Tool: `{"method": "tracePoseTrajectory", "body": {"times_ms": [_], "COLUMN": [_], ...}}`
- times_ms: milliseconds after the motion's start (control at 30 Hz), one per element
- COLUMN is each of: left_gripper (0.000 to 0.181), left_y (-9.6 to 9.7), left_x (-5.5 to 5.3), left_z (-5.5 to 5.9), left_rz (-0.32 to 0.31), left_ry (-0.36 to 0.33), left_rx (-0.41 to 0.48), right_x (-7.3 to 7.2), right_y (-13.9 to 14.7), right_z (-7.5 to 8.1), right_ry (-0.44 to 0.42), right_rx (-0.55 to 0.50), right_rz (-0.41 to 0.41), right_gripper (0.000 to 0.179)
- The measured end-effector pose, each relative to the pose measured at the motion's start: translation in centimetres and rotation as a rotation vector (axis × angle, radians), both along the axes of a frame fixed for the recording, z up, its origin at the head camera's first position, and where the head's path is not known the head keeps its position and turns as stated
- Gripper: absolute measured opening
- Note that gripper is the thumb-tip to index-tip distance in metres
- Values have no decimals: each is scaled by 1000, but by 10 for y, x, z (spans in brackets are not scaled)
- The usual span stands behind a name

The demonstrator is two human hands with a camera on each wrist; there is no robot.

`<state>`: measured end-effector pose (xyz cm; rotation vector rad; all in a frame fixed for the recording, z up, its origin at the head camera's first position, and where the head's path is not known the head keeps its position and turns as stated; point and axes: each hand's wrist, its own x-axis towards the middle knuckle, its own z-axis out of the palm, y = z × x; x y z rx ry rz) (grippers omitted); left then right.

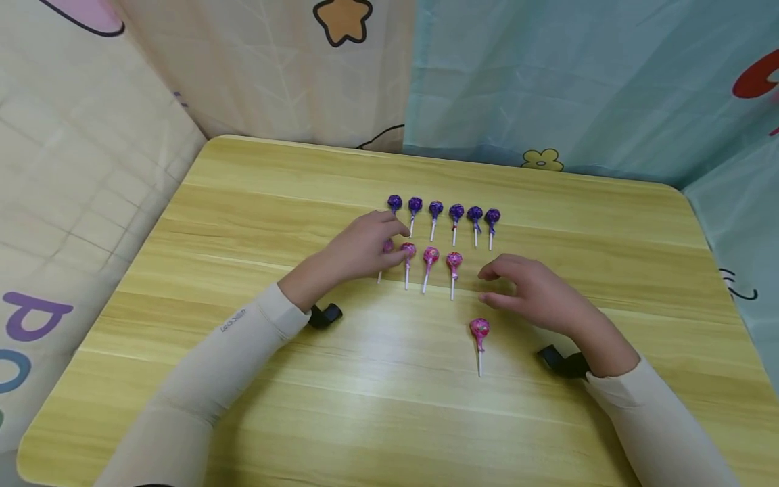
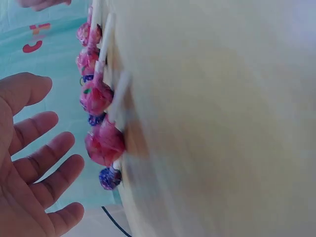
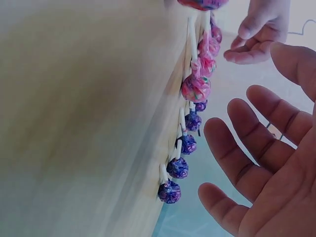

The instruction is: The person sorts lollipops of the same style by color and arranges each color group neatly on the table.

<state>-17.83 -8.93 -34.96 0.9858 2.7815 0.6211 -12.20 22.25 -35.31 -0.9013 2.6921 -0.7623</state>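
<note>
My left hand (image 1: 365, 247) hovers over the left end of a row of pink-wrapped lollipops (image 1: 431, 254), partly covering the leftmost one. Its fingers are loosely bent and hold nothing; the left wrist view shows them spread beside a pink lollipop (image 2: 104, 143). To the right of that row is my right hand (image 1: 538, 294), fingers relaxed and thumb apart, with nothing between them. A single pink lollipop (image 1: 479, 327) lies nearer the front, just below the right fingertips. Behind the pink row, several purple-wrapped lollipops (image 1: 456, 212) form another row, sticks pointing toward me.
Everything lies on a light wood-grain table (image 1: 365, 406) with rounded corners. Printed curtains (image 1: 548, 81) hang along its back and sides. A black wrist-worn piece (image 1: 325, 316) shows under the left wrist, another black piece (image 1: 562, 363) under the right.
</note>
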Motion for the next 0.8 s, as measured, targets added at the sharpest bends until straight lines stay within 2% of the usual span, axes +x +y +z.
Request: {"method": "tracePoseTrajectory", "body": {"times_ms": [233,467,533,700,800], "left_gripper": [36,37,40,47,49], "left_y": [-20,-40,-46,-59,-64], "left_x": [4,9,11,20,28], "left_z": [-3,-3,-4,-5,-4], "left_rz": [1,24,33,36,31], "left_ry": [-8,-42,-76,-220,-253], "left_rx": [-8,-6,-4,20,22], "right_x": [7,14,15,19,22], "right_y": [0,4,5,6,6], "right_z": [-4,-3,-4,-6,-6], "right_ry": [-16,-66,-74,-83,-89], "right_rx": [-16,3,11,24,28], "right_rz": [32,27,31,40,47], "right_gripper": [25,26,27,29,30]}}
